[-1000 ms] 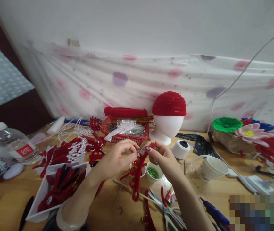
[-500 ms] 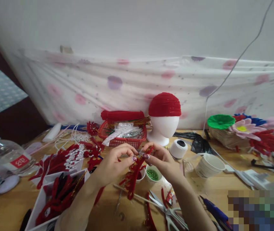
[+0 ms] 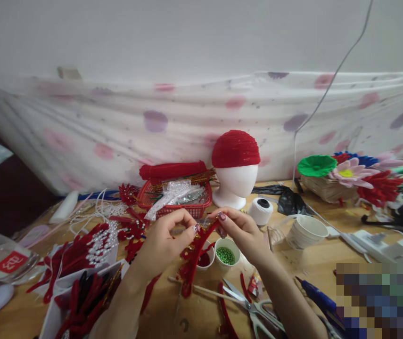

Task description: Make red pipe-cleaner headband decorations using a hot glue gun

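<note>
A curved red fuzzy band (image 3: 198, 252) with gold trim hangs between my hands, above the table. My right hand (image 3: 245, 235) pinches its upper end between thumb and fingers. My left hand (image 3: 166, 242) is closed, thumb against fingers, at the gold-trimmed edge near that same end; the exact spot it grips is hard to make out. Just behind the band stand a white cup of green beads (image 3: 226, 255) and a smaller cup with red contents (image 3: 204, 260). Below lie a thin wooden stick (image 3: 210, 291) and open scissors (image 3: 252, 306).
Behind my hands are a red basket (image 3: 175, 207) of packets and a white foam head (image 3: 236, 181) with a red cap. To the right are a thread spool (image 3: 260, 212), a white cup (image 3: 307, 231) and a blue-handled tool (image 3: 319, 299). A white box (image 3: 51, 303) of red pieces sits left.
The view has swung slightly right. My right hand has turned, tilting the band's upper end, and my left fingers have drawn a little away from the right ones.
</note>
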`<action>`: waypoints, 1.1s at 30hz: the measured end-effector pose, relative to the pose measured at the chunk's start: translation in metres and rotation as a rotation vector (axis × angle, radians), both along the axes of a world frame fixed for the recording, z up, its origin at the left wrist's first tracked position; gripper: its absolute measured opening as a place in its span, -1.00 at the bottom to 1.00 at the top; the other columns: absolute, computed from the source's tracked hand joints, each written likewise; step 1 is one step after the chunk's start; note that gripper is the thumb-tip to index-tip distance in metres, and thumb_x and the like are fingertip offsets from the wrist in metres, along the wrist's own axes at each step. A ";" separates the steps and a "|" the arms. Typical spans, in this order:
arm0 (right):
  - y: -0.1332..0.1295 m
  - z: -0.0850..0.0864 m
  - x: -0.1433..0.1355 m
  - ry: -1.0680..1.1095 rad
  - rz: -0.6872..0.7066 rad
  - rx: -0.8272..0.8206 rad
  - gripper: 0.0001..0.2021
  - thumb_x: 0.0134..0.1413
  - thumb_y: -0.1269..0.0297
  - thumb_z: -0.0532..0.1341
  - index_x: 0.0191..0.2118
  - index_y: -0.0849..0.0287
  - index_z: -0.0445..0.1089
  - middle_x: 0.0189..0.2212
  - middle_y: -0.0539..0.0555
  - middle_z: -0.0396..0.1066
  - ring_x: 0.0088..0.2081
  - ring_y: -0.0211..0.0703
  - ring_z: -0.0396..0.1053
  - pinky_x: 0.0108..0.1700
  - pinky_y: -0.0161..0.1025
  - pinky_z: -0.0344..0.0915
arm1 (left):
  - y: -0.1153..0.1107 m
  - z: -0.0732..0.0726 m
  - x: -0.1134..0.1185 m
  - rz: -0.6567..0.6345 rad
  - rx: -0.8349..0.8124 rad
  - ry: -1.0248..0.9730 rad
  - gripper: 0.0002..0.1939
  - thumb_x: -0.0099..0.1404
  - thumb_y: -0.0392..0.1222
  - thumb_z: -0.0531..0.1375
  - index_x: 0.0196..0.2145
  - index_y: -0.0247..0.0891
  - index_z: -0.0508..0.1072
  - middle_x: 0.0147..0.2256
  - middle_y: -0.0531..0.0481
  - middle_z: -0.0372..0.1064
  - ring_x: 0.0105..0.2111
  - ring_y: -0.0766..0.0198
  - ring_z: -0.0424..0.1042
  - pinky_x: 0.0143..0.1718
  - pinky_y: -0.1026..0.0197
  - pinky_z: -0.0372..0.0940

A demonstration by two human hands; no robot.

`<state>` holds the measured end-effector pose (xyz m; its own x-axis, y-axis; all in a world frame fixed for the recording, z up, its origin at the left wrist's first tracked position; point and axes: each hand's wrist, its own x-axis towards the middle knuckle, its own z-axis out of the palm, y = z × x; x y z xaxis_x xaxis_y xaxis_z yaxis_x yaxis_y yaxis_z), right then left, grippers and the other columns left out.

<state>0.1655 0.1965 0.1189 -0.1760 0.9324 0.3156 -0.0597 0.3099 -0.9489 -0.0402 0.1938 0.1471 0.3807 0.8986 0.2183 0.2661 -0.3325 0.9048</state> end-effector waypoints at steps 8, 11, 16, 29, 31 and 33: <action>0.003 -0.005 -0.001 0.017 -0.062 -0.015 -0.59 0.15 -0.11 0.27 -0.16 0.17 0.55 -0.54 -0.01 0.36 -0.46 -0.25 0.27 -0.37 -0.29 0.23 | 0.005 -0.007 0.007 0.098 -0.038 -0.118 -0.80 0.27 -0.15 0.20 -0.15 -0.19 0.48 -0.25 0.04 0.55 -0.24 0.28 0.51 -0.20 0.25 0.39; 0.003 -0.006 0.000 0.010 -0.077 -0.014 -0.62 0.16 -0.07 0.28 -0.13 0.14 0.55 -0.49 0.01 0.41 -0.42 -0.23 0.31 -0.33 -0.28 0.27 | 0.006 -0.007 0.006 0.101 0.072 -0.016 -0.80 0.31 -0.16 0.16 -0.19 -0.17 0.57 -0.16 -0.01 0.57 -0.15 0.24 0.53 -0.07 0.19 0.39; 0.003 -0.007 0.000 0.020 -0.077 -0.025 -0.56 0.21 -0.11 0.22 -0.04 0.14 0.54 -0.50 0.00 0.39 -0.41 -0.23 0.30 -0.30 -0.26 0.27 | 0.008 -0.011 0.002 0.139 0.158 0.032 -0.79 0.34 -0.18 0.14 -0.18 -0.14 0.59 -0.15 0.02 0.58 -0.14 0.24 0.53 -0.04 0.18 0.39; -0.001 -0.006 -0.001 -0.221 -0.337 0.155 -0.42 0.33 -0.21 -0.08 -0.55 0.13 0.18 -0.62 -0.05 0.14 -0.54 -0.26 0.13 -0.48 -0.28 0.07 | 0.004 -0.010 0.002 0.122 0.118 0.061 -0.76 0.36 -0.16 0.12 -0.16 -0.13 0.59 -0.14 -0.01 0.54 -0.08 0.20 0.49 -0.23 0.26 0.43; -0.003 -0.004 -0.002 -0.287 -0.311 0.214 -0.46 0.33 -0.16 -0.01 -0.55 0.12 0.13 -0.60 -0.05 0.13 -0.52 -0.27 0.11 -0.45 -0.28 0.05 | 0.003 -0.009 0.001 0.109 0.126 0.077 -0.76 0.37 -0.16 0.12 -0.15 -0.12 0.59 -0.14 -0.01 0.54 -0.07 0.19 0.49 -0.16 0.22 0.42; -0.003 -0.004 -0.003 -0.322 -0.299 0.240 -0.50 0.34 -0.09 0.03 -0.56 0.12 0.11 -0.60 -0.06 0.12 -0.51 -0.27 0.09 -0.44 -0.28 0.02 | 0.003 -0.007 0.000 0.099 0.095 0.086 -0.76 0.38 -0.15 0.12 -0.13 -0.11 0.58 -0.13 -0.01 0.54 -0.09 0.19 0.50 -0.11 0.19 0.41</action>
<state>0.1628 0.1935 0.1154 -0.0354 0.8645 0.5014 0.3492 0.4808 -0.8043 -0.0400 0.1966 0.1397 0.3120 0.9094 0.2751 0.3767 -0.3842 0.8429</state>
